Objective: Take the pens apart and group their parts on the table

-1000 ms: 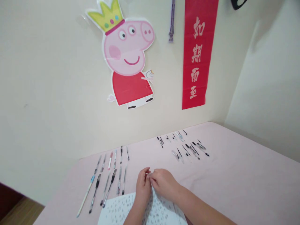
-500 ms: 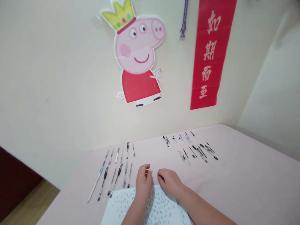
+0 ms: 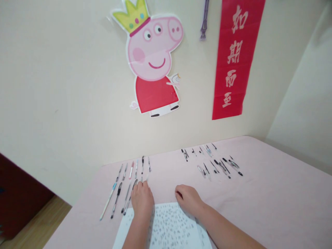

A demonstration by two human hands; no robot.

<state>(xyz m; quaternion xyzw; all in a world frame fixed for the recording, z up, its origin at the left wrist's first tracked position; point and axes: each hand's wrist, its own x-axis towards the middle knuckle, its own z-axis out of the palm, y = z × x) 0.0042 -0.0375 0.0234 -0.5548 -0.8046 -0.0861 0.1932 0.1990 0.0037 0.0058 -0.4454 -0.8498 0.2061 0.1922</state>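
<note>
My left hand (image 3: 142, 197) reaches over the front row of pens, knuckles up and fingers bent down close together. Two pens lie partly under it; only their upper ends show past the fingers, and whether it grips one is hidden. Just left of it lies a black-capped clear pen (image 3: 129, 204). My right hand (image 3: 189, 197) rests loosely curled on the table by the top right corner of a sheet of paper (image 3: 172, 224) covered in handwriting; no object shows in it.
Several pens stand in two rows at left, among them a cream pen with a blue end (image 3: 107, 202) and a pink-and-white pen (image 3: 131, 170). At right lie groups of pen parts (image 3: 223, 167). A pink cloth (image 3: 272, 193) covers the table, which meets the wall (image 3: 90, 131).
My left hand has moved left and forward from the paper's top edge onto the pens. My right hand stays by the paper, still curled. The view has shifted slightly.
</note>
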